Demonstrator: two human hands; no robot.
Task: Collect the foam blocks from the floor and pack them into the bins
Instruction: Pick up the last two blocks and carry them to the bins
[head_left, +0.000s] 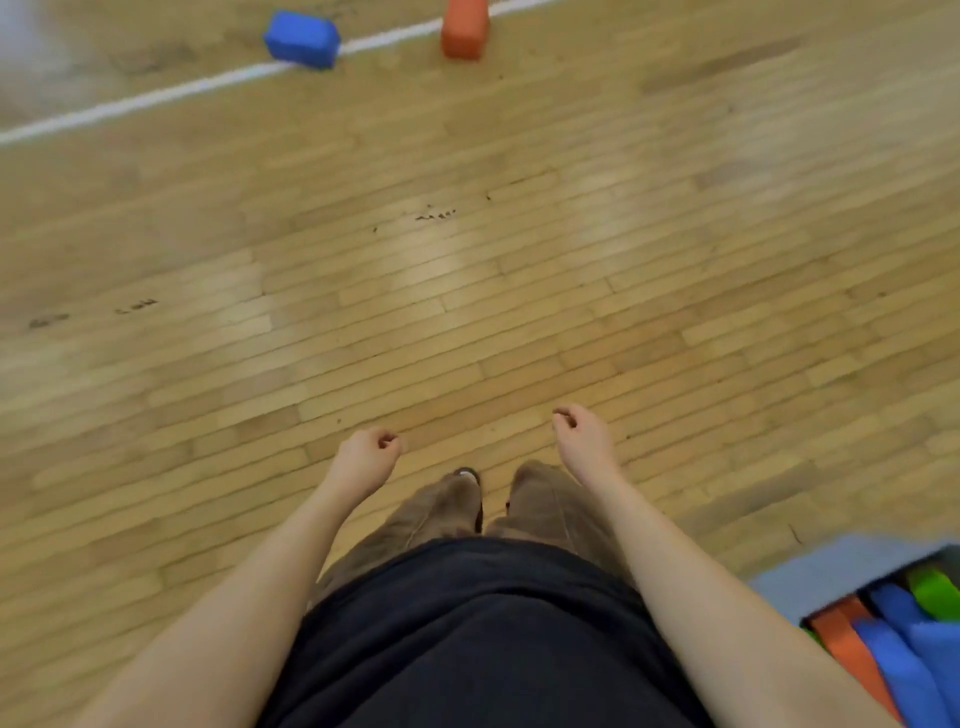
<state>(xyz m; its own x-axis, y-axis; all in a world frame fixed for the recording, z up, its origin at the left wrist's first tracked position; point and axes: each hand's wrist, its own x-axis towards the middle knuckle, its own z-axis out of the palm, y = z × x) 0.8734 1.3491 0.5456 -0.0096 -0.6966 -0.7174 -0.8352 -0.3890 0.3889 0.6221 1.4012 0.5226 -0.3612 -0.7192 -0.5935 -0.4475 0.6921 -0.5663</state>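
Head view: left hand and right hand hang loosely curled, each grip empty. Blue block and orange block sit far ahead on the floor; bin at right holds blocks. Best walk close, crouch, take one block per hand.

orange block top cropped, bin cut off

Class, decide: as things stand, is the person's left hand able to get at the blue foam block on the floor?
Probably not yet. The left hand hangs empty by the legs, while the blue foam block lies far ahead across bare floor. Nothing blocks the way; the person would have to walk over.
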